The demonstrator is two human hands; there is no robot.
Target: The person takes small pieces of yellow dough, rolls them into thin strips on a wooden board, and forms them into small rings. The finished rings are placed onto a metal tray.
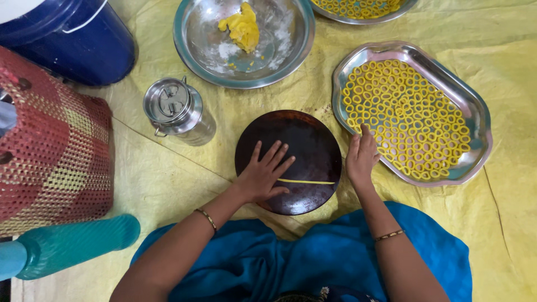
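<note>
Yellow dough strand lies on our dark round board beneath the flat, spread-fingered left hand; our right hand, fingers together at the ring tray, could smudge rings.

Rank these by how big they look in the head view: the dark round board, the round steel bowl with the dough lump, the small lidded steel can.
1. Round steel bowl, a little wider than the board.
2. Dark round board.
3. Lidded steel can, clearly smallest.
</note>
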